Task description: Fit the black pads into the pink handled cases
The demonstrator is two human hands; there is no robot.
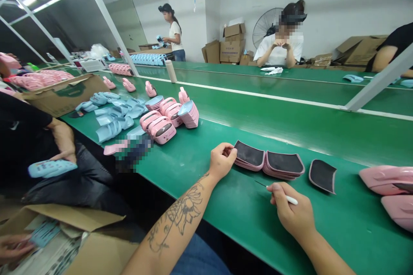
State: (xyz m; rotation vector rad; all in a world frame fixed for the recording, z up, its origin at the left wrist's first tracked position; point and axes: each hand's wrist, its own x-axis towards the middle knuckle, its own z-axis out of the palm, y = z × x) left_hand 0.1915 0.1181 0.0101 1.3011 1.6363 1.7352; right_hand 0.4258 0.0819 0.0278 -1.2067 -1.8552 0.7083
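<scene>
- Presently, the left hand [222, 162] is rested against the corner of a stack of pink shells [250, 155], with its fingers curled together; whether the stack is gripped cannot be told.
- Just below that stack, a white-handled pick [292, 200] is pinched between the thumb and fingers of the right hand [288, 210].
- Right of that stack, a second stack [284, 164] is set alongside, and a dark-lined shell [322, 176] lies apart.
- The shells are judged light and fairly stiff, best taken by their pink rims.
</scene>
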